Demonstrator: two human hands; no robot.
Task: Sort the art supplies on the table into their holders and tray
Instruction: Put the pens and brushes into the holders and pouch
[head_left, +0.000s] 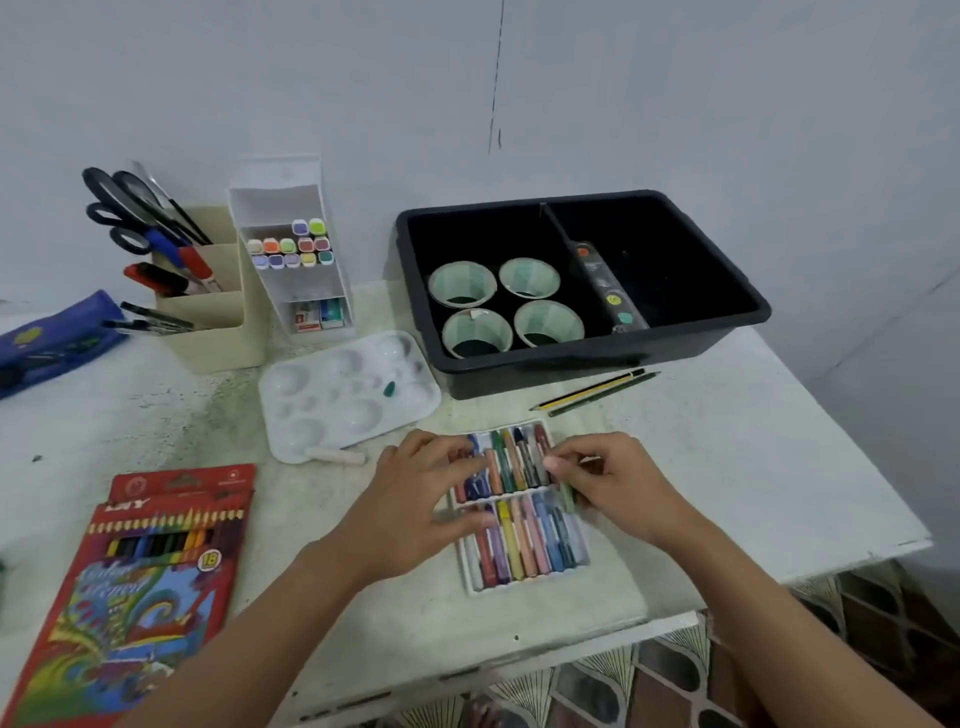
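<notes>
Since tall tools keep best upright, the scissors (119, 208) and pens at the upper left of the frame stand in the beige holder (218, 343), with a blue pencil case (47, 338) lying beside it at the left edge. At the lower left, a red box of colour pencils (130, 587) lies flat on the table (727, 467). Right of the beige holder, a white tiered holder (306, 288) shows its markers (291, 247) cap-outward, probably so the colours read at a glance. Below it sits a white palette (348, 389), a pale stick (337, 457) loose at its near edge. At lower centre the left hand (415, 499) lays flattish fingers across the crayons, seemingly to steady the crayon tray (470, 566). The right hand (613, 483) pinches a green crayon (568, 496) at the tray's right edge, apparently lining it up with a slot there. Above them, right of centre, a black bin (519, 376) keeps four tape rolls (462, 283) in its left half. Two pencils (597, 392) wait loose just in front of it, not yet sorted.
</notes>
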